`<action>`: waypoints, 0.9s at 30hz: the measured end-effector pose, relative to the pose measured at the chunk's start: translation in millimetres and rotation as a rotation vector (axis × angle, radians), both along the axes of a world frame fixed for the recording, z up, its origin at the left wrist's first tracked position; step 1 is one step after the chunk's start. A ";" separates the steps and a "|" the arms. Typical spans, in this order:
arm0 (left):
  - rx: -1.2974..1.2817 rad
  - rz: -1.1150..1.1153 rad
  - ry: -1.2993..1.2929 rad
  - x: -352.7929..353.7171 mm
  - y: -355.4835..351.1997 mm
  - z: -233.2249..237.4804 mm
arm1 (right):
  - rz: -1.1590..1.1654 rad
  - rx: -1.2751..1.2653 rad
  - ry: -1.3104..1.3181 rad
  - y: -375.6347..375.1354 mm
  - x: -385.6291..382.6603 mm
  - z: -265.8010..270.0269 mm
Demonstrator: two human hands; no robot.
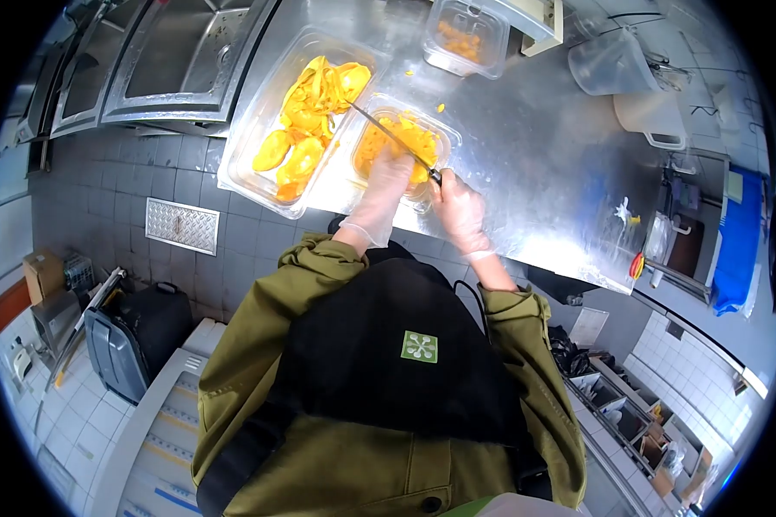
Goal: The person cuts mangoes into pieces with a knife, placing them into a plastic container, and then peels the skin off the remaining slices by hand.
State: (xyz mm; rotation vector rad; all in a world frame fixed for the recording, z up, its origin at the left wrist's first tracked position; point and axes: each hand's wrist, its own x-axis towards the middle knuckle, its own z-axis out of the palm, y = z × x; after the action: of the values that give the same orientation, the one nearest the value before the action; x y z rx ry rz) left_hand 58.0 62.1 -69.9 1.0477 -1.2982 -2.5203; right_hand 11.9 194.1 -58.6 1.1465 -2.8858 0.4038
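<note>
My right hand (459,208), in a clear glove, is closed round the black handle of a knife (392,138). Its blade slants up and left over a small clear container (450,142) of yellow-orange fruit pieces (414,133), which look like mango. My left hand (390,177), also gloved, reaches into that container below the blade. Its fingers are bent onto a piece of the fruit, and their tips are partly hidden. To the left stands a larger clear tub (233,164) with whole-looking yellow fruit (302,164) and folded peel-like strips (315,90).
The containers stand on a steel worktable (526,155). At the back is another clear container (463,39) with orange bits. Steel sinks (177,60) lie left, clear jugs (612,65) right. Red-and-yellow handles (636,265) rest at the table's right corner.
</note>
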 end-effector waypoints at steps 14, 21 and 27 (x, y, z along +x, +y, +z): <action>0.020 -0.015 -0.139 10.9 -10.6 18.3 | 0.054 0.041 -0.067 -23.9 -5.6 -0.8; -0.093 -0.069 -0.202 11.7 -17.4 4.7 | 0.105 -0.024 0.007 -28.2 -7.7 -4.4; -0.492 -0.133 -0.175 17.1 -13.7 -31.0 | 0.065 -0.075 -0.063 -33.6 -3.5 -9.4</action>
State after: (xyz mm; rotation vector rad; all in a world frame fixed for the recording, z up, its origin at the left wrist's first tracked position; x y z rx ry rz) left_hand 75.1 48.4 -100.9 1.1054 -1.9594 -2.0471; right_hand 8.3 160.5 -68.1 1.2407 -2.8639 0.5549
